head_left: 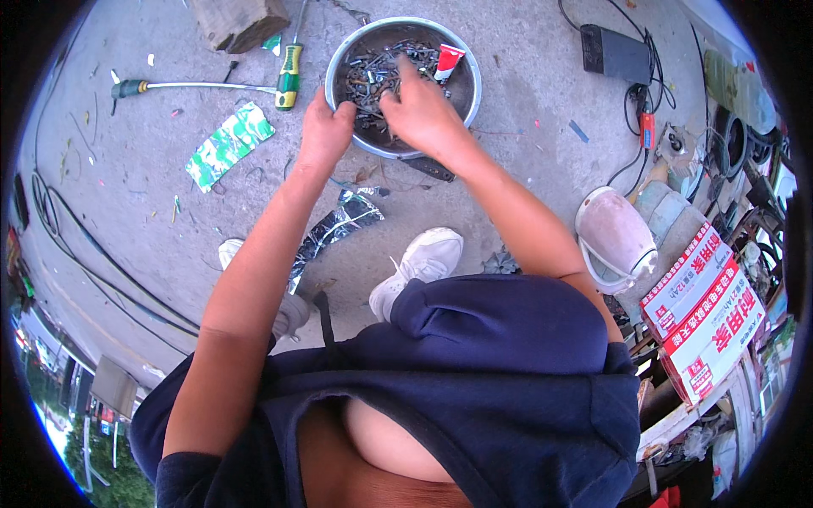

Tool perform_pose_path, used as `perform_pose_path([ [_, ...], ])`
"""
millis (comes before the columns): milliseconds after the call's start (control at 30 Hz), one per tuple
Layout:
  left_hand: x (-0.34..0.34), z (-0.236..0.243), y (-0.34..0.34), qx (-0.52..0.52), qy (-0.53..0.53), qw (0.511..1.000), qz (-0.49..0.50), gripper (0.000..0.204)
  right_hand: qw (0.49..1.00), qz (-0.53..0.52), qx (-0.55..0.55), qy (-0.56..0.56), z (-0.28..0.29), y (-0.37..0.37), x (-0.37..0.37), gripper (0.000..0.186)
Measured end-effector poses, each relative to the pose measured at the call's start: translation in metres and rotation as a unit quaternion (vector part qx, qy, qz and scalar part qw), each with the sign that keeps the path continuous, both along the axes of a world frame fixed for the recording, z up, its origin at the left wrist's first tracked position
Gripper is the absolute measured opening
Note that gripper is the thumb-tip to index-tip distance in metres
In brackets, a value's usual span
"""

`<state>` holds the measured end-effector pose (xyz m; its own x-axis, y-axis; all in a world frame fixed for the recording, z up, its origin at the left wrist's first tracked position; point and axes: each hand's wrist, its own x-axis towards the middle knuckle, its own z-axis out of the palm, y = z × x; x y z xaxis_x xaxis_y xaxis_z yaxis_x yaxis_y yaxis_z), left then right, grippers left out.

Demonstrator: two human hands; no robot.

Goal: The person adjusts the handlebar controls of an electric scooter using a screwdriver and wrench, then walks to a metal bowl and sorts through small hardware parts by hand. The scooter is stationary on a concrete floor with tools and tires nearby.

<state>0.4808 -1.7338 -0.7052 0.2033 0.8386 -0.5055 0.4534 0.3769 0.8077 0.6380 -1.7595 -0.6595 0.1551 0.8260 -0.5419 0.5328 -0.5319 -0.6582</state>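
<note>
A round metal bowl (475, 83) stands on the concrete ground in front of me, holding a heap of small screws and bolts (366, 74). My left hand (327, 131) grips the bowl's near-left rim, its thumb over the edge; some of its fingers are hidden outside the wall. Inside the bowl, my right hand (425, 110) reaches into the screws with forefinger and thumb spread apart, and I see nothing held between them. A red and white tube (448, 63) leans against the far-right inner wall, just beyond the right hand.
A green and yellow screwdriver (289, 80), a long-shafted tool (129, 88) and a wood block (237, 24) lie left of the bowl. Green-white wrapping (229, 146) is nearer. To the right are a black power adapter (616, 55) with cables and a pinkish bucket (614, 229).
</note>
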Motion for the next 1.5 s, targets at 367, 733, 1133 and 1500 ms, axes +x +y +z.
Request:
perform_pose_path([
  [367, 0.007, 0.011, -0.005, 0.051, -0.005, 0.999, -0.016, 0.033, 0.992, -0.082, -0.058, 0.073, 0.002, 0.003, 0.013, 0.058],
  [733, 0.009, 0.013, -0.001, 0.058, 0.022, 0.997, -0.038, 0.037, 0.944, 0.190, 0.086, -0.255, 0.019, -0.009, 0.015, 0.020],
  [1133, 0.012, 0.018, 0.001, 0.044, 0.033, 0.998, -0.037, 0.036, 0.923, 0.146, 0.020, -0.355, 0.038, -0.038, 0.055, 0.013],
  [1500, 0.011, 0.014, 0.002, -0.007, 0.017, 1.000, 0.005, 0.037, 0.970, -0.121, -0.169, 0.123, 0.055, -0.095, 0.120, 0.031],
])
